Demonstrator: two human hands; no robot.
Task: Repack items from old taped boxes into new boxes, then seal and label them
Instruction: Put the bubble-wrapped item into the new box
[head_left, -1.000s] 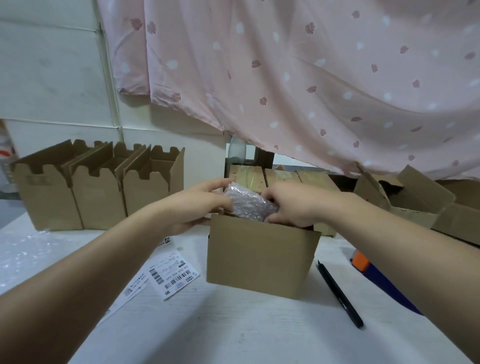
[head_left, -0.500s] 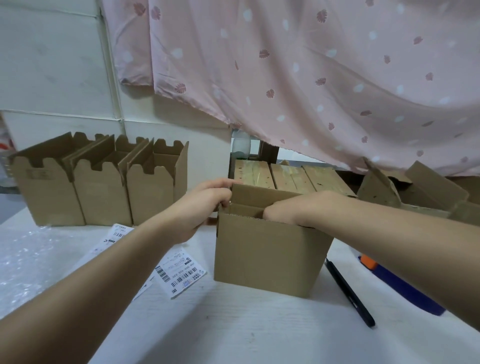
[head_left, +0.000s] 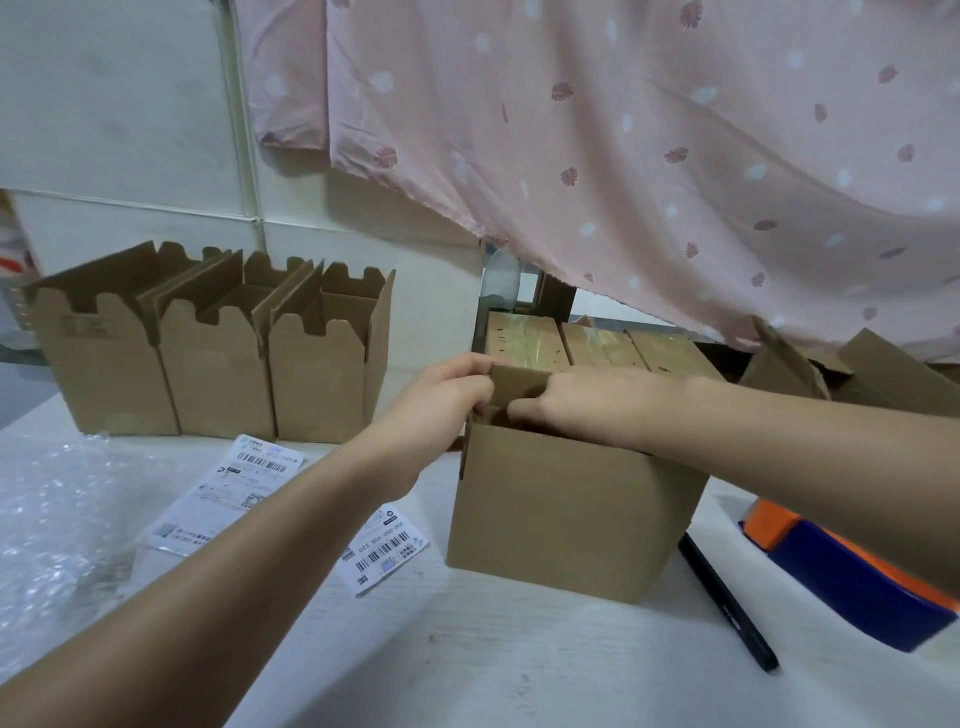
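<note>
The open cardboard box (head_left: 566, 504) is set on the white table (head_left: 519, 670), its contents hidden. Its upright rear flap (head_left: 522, 385), long axis running left to right, is pinched at its left corner by the left hand (head_left: 441, 405). The right hand (head_left: 587, 410) is curled into the opening just in front, its hold unseen, so the flap is judged ready to be folded toward the person.

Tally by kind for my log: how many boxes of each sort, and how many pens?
Open boxes, left row: 3
Front box: 1
Taped boxes behind it: 3
Torn boxes, far right: overlapping, not counted
Pen: 1
Total counted: 8
</note>
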